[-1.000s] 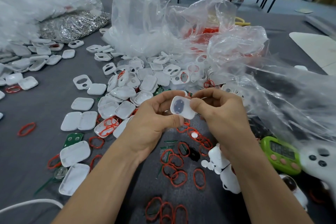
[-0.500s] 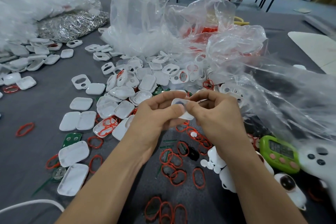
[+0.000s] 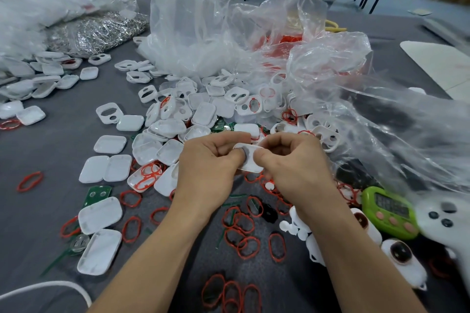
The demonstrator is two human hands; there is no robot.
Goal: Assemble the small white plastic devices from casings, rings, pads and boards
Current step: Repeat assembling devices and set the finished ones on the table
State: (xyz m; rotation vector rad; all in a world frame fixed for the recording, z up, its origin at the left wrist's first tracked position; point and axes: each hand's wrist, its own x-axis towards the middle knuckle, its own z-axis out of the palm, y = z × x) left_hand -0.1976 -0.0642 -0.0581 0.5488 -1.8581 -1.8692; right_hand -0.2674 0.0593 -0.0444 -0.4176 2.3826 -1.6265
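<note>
Between both hands, held up off the grey table (image 3: 38, 160): one white casing (image 3: 250, 161), a glossy rounded rectangle, with a greyish patch showing beside my left thumb; left hand (image 3: 208, 168) and right hand (image 3: 292, 165) each pinch an end, thumbs on top, fingers curled beneath; I judge this squeezes the halves together evenly; whether they have snapped closed, cannot tell; red rings (image 3: 244, 231) lie just below, within reach; loose casing halves (image 3: 170, 127) heaped beyond; green boards (image 3: 98, 194) to the left; clear bags (image 3: 198, 20) behind.
</note>
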